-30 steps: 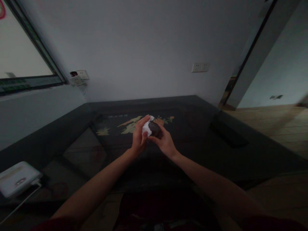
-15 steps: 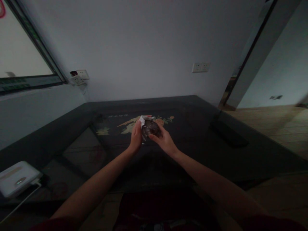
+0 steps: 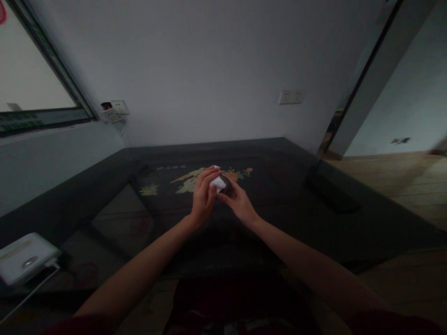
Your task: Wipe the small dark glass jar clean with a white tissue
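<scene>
Both my hands meet above the middle of a dark glass-topped table (image 3: 286,204). My left hand (image 3: 202,197) is closed on a small white tissue (image 3: 218,183) and presses it against a small dark rounded object (image 3: 227,186). My right hand (image 3: 239,204) grips that dark object from below and the right, fingers wrapped round it. What the object is stays unclear in the dim light. A painted flower design (image 3: 190,179) shows on the table under the hands.
A white box-like device (image 3: 24,258) with a cable (image 3: 31,293) lies at the table's near left corner. Wall sockets (image 3: 113,111) sit at the left, another pair (image 3: 291,97) on the back wall. A wooden floor (image 3: 401,177) and doorway lie to the right.
My left hand has slid the tissue back over the top of the dark object, covering more of it than half a second ago. The right hand has barely moved.
</scene>
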A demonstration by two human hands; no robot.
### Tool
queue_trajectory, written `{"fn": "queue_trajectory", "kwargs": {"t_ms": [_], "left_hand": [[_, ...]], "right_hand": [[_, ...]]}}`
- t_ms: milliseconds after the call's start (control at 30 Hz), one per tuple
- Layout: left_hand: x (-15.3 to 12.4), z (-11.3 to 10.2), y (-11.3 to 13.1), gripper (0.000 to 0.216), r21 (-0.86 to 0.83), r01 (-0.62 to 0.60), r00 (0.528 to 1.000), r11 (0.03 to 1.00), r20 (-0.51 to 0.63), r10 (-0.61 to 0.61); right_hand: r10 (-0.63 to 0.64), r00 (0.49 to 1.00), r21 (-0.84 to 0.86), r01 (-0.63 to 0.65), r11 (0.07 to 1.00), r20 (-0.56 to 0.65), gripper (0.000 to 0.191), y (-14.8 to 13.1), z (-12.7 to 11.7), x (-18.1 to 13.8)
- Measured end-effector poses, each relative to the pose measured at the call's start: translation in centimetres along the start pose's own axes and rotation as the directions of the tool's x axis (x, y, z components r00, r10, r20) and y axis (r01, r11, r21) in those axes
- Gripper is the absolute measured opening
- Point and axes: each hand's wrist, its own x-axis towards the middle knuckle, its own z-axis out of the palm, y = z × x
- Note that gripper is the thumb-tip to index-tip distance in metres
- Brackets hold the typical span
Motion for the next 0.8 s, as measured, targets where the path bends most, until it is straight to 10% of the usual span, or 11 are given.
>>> {"fn": "queue_trajectory", "kwargs": {"t_ms": [467, 800], "left_hand": [[0.1, 0.0, 0.0, 0.044, -0.274, 0.232, 0.972, 0.933, 0.028, -0.233], [0.2, -0.1, -0.8, 0.042, -0.15, 0.158, 0.987, 0.976, 0.037, -0.154]], "right_hand": [[0.105, 0.99, 0.094, -0.097, 0.991, -0.093, 0.06, 0.5, -0.6, 0.4], [0.128, 0.988, 0.132, -0.116, 0.985, -0.088, 0.069, 0.0, -0.6, 0.4]]}}
